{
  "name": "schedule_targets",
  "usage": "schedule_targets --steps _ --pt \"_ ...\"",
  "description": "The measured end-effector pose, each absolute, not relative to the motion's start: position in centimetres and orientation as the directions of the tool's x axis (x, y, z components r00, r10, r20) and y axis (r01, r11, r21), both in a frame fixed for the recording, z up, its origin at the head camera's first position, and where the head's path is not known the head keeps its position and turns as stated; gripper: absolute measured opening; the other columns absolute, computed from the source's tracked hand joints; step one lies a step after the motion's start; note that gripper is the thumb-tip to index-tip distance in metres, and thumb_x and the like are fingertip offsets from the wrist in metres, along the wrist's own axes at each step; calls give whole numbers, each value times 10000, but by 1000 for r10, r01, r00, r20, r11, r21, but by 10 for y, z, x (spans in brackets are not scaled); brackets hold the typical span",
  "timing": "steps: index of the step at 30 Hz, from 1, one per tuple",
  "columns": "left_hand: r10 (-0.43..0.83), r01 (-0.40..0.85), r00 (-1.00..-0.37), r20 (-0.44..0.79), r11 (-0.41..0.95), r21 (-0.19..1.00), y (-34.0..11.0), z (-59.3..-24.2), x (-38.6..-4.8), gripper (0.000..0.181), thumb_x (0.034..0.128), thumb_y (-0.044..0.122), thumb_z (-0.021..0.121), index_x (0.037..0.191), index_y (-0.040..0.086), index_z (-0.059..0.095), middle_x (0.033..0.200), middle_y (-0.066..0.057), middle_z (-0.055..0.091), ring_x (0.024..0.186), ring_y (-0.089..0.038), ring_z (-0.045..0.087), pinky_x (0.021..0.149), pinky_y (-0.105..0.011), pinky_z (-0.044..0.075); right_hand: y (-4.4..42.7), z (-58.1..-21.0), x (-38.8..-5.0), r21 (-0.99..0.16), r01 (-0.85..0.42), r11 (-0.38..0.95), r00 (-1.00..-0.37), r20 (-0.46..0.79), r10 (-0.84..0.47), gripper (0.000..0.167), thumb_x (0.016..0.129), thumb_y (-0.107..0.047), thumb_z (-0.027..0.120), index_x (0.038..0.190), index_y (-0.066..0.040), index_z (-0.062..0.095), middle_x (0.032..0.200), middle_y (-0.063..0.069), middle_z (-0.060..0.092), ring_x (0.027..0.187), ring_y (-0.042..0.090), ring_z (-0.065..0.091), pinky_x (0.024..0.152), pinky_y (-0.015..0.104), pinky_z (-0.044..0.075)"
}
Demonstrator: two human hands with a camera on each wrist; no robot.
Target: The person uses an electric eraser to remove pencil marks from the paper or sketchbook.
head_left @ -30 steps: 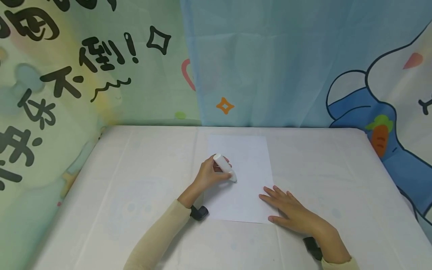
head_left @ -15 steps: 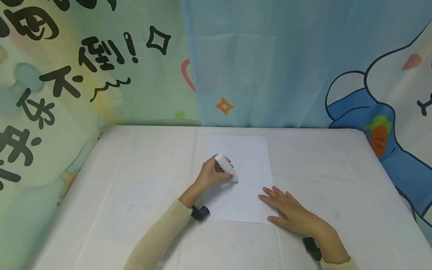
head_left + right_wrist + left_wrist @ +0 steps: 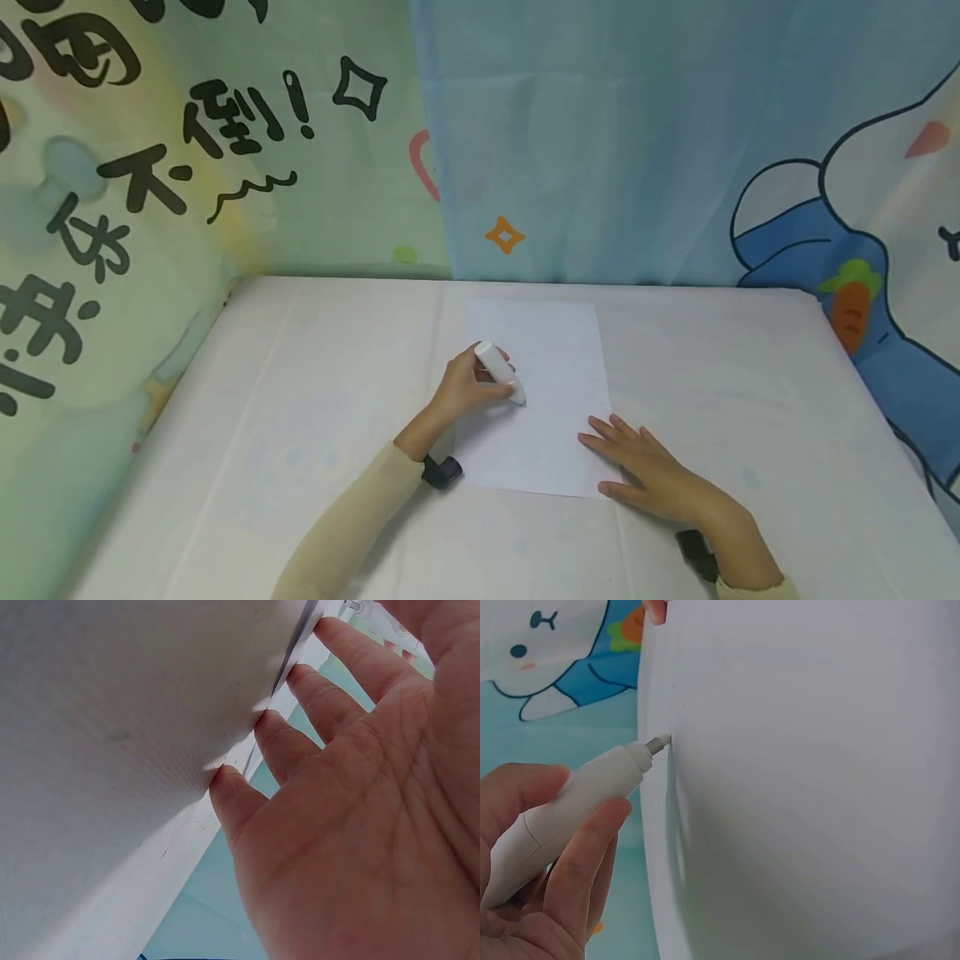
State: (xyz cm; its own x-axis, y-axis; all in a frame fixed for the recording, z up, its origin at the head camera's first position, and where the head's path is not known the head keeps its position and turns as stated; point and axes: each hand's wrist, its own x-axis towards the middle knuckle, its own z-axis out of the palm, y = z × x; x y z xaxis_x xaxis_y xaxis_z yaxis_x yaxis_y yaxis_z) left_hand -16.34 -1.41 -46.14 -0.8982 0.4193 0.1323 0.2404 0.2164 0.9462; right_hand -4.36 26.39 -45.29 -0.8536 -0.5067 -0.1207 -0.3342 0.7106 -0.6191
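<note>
A sheet of white paper [image 3: 555, 450] lies on the white-covered table. The left hand [image 3: 459, 392] pinches a white pen-like tool [image 3: 495, 365] between thumb and fingers, its tip down at the middle of the sheet. In the left wrist view the hand [image 3: 562, 862] grips the tool's white barrel [image 3: 577, 796], whose narrow grey and white tip meets the white surface. The right hand [image 3: 652, 475] rests spread with fingertips on the sheet's lower right edge. In the right wrist view that hand [image 3: 337, 795] has its fingertips against the white surface. No mark on the paper can be made out.
The white tablecloth [image 3: 315, 358] has faint printed patterns and creases. Behind the table hang a green curtain [image 3: 337, 217] with black characters and a blue curtain [image 3: 600, 167] with a cartoon figure and carrot. A black band [image 3: 442, 472] sits on the left wrist, another [image 3: 696, 554] on the right.
The head view has shifted slightly, so the backdrop stands a little further right. The left hand with the tool shows only a very small shift, and the right hand keeps its place on the paper.
</note>
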Motion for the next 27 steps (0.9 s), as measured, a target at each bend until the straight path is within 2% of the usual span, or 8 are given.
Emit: schedule_targets --steps 20,27 --pt "429 234 -895 124 215 948 -5 -460 -163 362 784 -59 751 1099 -72 573 1073 -236 683 942 -339 686 817 -241 571 265 -451 -40 -620 -352 701 -855 -92 -510 578 948 -313 625 1451 -89 449 1545 211 323 1449 430 171 1129 677 92" --pt "440 239 -889 125 215 947 -3 -460 -163 362 783 -53 754 1097 -70 575 1076 -231 684 940 -336 687 818 -246 571 264 -449 -40 -631 -328 703 -857 -114 -502 596 941 -318 631 1452 -77 444 1549 219 308 1440 461 161 1124 686 78"
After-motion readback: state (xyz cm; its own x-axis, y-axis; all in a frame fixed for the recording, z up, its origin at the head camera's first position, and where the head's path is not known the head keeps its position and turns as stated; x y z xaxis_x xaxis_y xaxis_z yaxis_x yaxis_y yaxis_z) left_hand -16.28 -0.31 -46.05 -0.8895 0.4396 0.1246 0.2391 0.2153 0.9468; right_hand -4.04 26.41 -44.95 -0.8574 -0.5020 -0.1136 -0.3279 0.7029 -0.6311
